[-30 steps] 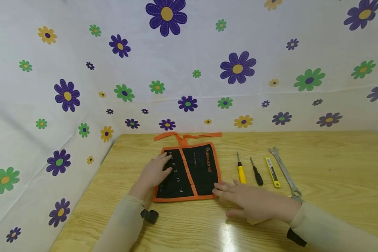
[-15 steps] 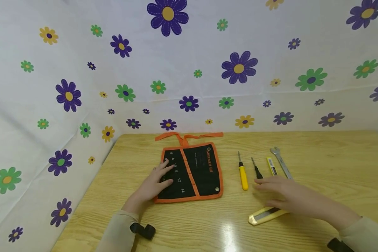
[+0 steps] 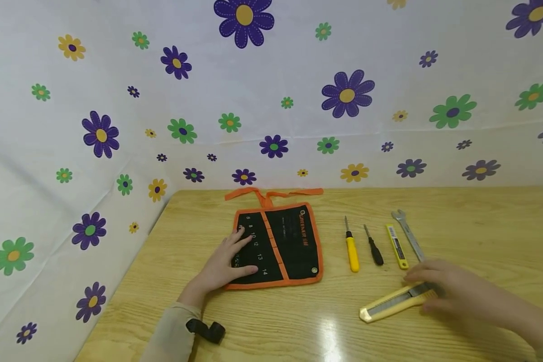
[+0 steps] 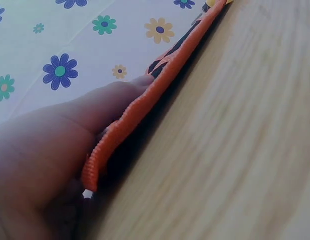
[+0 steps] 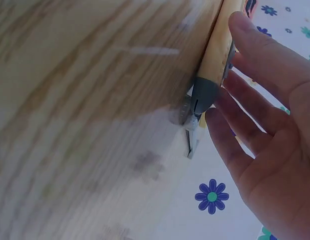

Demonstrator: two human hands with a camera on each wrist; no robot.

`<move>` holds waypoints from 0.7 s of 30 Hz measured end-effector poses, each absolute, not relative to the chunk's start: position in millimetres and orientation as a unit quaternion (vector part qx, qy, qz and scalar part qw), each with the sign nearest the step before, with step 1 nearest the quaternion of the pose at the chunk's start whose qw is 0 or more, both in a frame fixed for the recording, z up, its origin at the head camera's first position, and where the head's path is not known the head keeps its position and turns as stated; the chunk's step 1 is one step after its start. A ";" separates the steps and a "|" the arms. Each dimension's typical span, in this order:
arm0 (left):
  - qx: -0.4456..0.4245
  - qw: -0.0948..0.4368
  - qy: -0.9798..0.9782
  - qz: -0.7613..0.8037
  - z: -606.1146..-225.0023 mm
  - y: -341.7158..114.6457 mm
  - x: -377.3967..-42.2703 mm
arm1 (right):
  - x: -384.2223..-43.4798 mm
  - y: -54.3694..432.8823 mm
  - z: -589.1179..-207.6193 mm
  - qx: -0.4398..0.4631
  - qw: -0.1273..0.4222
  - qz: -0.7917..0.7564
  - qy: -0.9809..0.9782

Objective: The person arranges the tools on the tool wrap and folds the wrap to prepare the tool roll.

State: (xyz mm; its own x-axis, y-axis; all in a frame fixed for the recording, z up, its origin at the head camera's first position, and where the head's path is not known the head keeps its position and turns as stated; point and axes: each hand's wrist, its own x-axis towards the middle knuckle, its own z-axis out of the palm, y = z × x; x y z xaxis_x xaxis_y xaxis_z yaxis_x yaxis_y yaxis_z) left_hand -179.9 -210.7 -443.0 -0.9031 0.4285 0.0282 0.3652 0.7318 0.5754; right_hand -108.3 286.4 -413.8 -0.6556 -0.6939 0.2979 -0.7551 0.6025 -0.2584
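Observation:
A black tool pouch (image 3: 294, 241) with orange edging and printed size numbers lies unrolled on the table. My left hand (image 3: 223, 261) rests on its left part, fingers extended; the left wrist view shows the pouch's orange edge (image 4: 144, 100) beside the thumb. At the right, a yellow utility knife (image 3: 389, 303) lies flat. Over its rear end is my right hand (image 3: 457, 291), slightly blurred. In the right wrist view, the thumb tip overlaps the knife body (image 5: 215, 60), while the other fingers extend loosely along its far side. Firm contact cannot be made out.
Right of the pouch lie a yellow-handled screwdriver (image 3: 352, 251), a black screwdriver (image 3: 374, 251), a narrow yellow case (image 3: 397, 249) and a combination wrench (image 3: 409, 234), partly covered by my right hand. Orange ties (image 3: 271, 195) stretch behind the pouch. Flowered cloth (image 3: 289, 115) borders the table.
My right hand has left the pouch's right edge and moved rightward to the utility knife's rear end. My left hand has stayed on the pouch, sliding slightly toward me.

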 end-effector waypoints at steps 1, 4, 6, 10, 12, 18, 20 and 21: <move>0.215 0.052 0.928 0.298 -443.1 -210.7 -179.7 | -108.4 286.9 -414.5 0.410 0.085 0.179 -0.890; 0.220 0.047 0.926 0.302 -444.0 -211.0 -179.9 | -109.9 287.5 -416.7 0.423 0.078 0.176 -0.886; 0.221 0.047 0.926 0.302 -444.9 -211.5 -180.4 | -110.9 287.2 -418.0 0.430 0.077 0.175 -0.882; 0.225 0.048 0.927 0.295 -447.2 -211.9 -181.4 | -111.3 286.8 -420.1 0.439 0.086 0.172 -0.878; 0.226 0.048 0.927 0.295 -448.0 -212.0 -181.9 | -110.6 286.6 -420.3 0.438 0.090 0.169 -0.878; 0.227 0.048 0.926 0.297 -446.3 -211.4 -182.0 | -108.8 285.4 -419.3 0.434 0.091 0.170 -0.880; 0.225 0.048 0.926 0.298 -445.8 -211.5 -181.8 | -108.1 284.3 -418.5 0.428 0.081 0.173 -0.883; 0.224 0.048 0.927 0.298 -445.7 -211.6 -181.7 | -107.8 283.7 -417.9 0.424 0.076 0.177 -0.885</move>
